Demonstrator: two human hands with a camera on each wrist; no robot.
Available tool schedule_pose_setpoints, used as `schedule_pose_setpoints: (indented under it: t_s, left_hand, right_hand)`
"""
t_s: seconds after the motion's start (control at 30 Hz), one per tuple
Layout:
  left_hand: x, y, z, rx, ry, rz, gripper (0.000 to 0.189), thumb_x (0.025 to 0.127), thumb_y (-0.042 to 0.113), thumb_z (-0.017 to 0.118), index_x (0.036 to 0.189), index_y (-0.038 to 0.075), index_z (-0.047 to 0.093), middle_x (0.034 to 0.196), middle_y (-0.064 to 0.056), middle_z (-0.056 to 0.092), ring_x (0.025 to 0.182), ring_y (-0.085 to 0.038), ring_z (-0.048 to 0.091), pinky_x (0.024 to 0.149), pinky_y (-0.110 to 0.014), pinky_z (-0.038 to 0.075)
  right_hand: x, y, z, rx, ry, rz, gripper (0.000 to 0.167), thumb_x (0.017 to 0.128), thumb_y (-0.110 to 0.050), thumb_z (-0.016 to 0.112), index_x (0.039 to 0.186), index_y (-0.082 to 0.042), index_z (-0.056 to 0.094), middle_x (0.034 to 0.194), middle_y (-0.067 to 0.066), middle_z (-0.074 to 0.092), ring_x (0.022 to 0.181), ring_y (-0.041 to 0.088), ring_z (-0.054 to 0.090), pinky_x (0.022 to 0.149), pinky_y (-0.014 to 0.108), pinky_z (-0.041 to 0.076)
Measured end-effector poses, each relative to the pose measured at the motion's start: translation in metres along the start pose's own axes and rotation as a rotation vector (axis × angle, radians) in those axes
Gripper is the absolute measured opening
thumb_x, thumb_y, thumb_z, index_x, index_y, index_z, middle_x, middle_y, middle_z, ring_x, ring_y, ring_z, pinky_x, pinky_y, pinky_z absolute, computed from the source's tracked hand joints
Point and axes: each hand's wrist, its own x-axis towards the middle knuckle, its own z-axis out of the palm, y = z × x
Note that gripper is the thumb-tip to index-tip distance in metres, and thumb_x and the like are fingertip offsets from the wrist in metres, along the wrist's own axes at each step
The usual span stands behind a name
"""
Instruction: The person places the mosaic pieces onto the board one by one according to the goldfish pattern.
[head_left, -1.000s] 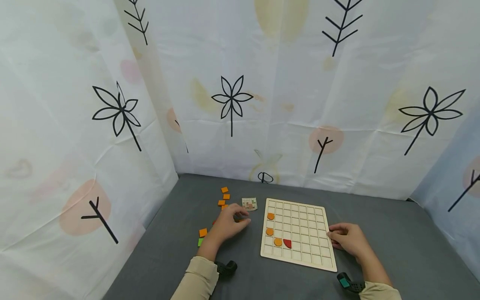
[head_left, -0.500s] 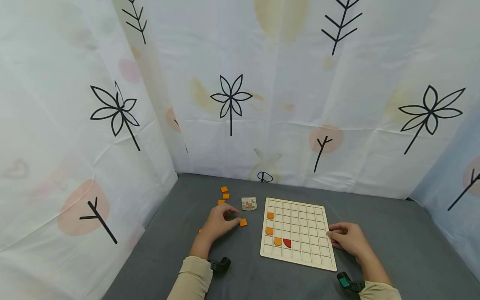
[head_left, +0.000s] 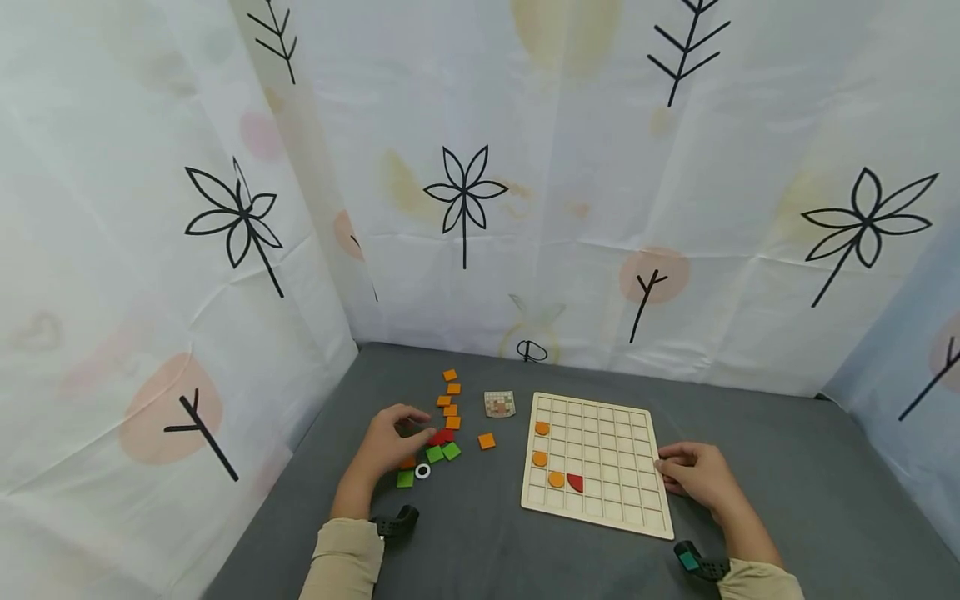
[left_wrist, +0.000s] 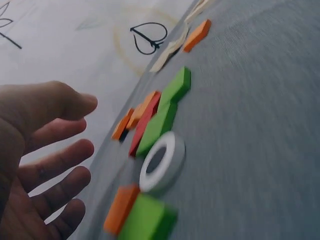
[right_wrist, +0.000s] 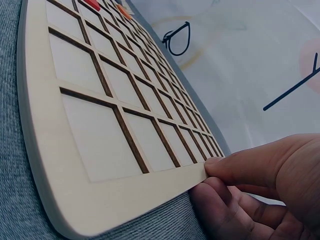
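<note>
Along the right edge of the wooden board (head_left: 618, 471): my right hand (head_left: 693, 473) gripped the rim between thumb and fingers; the fingertips underneath were hidden from me.
Left hand (head_left: 392, 442): released, its fingers apart and loosely bent, near the red pieces (head_left: 447, 435).
Red pieces: partly behind my left thumb, so I couldn't make out their full outline.
Orange square (head_left: 407, 463): mostly covered by that same hand.
Green block (left_wrist: 147, 220): blurred and cut off at the bottom of the left wrist view.
Printed card (head_left: 499, 404): lay near the board's far left corner, its pattern too small to read.
Board's look: pale, round-cornered, flat on the grey tabletop (head_left: 495, 550), with square recesses outlined in dark brown.
Left part of the grid: held three orange discs (head_left: 540, 459) and one red quarter-round (head_left: 575, 483).
</note>
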Motion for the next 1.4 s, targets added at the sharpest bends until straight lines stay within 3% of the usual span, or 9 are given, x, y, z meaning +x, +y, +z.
schedule_pose_setpoints:
  t_s: [0.37, 0.53, 1.17, 1.4]
  left_hand:
    - [-0.029, -0.008, -0.014, 0.068, -0.145, 0.063, 0.025, 0.087, 0.03, 0.09, 0.107, 0.02, 0.081, 0.105, 0.001, 0.072, 0.087, -0.018, 0.063, 0.075, -0.027, 0.053]
    - [-0.036, -0.012, -0.015, 0.075, -0.16, 0.09, 0.026, 0.082, 0.029, 0.094, 0.103, 0.022, 0.08, 0.102, 0.003, 0.07, 0.09, -0.02, 0.064, 0.078, -0.027, 0.053]
    - [-0.035, -0.01, -0.011, 0.147, -0.17, 0.088, 0.016, 0.082, 0.02, 0.093, 0.091, 0.022, 0.08, 0.1, 0.005, 0.063, 0.09, -0.017, 0.061, 0.082, -0.03, 0.054]
    - [-0.019, 0.01, 0.002, 0.131, -0.153, 0.163, 0.017, 0.086, 0.021, 0.091, 0.098, 0.023, 0.08, 0.101, 0.005, 0.068, 0.094, -0.02, 0.066, 0.087, -0.038, 0.059]
  right_hand:
    - [-0.001, -0.001, 0.0, 0.005, 0.011, 0.005, 0.038, 0.101, -0.007, 0.068, 0.13, 0.017, 0.062, 0.101, 0.016, 0.073, 0.08, 0.016, 0.073, 0.071, 0.031, 0.064]
    - [-0.002, 0.0, 0.0, -0.005, 0.009, -0.014, 0.038, 0.102, -0.007, 0.068, 0.13, 0.017, 0.062, 0.102, 0.016, 0.073, 0.082, 0.016, 0.073, 0.071, 0.031, 0.064]
    - [-0.001, 0.002, 0.002, -0.003, 0.024, -0.015, 0.037, 0.102, -0.007, 0.069, 0.129, 0.016, 0.063, 0.101, 0.016, 0.072, 0.081, 0.015, 0.072, 0.07, 0.03, 0.064]
    - [0.0, 0.002, 0.001, 0.008, 0.012, 0.001, 0.037, 0.101, -0.006, 0.068, 0.129, 0.017, 0.063, 0.102, 0.017, 0.072, 0.081, 0.015, 0.073, 0.071, 0.031, 0.064]
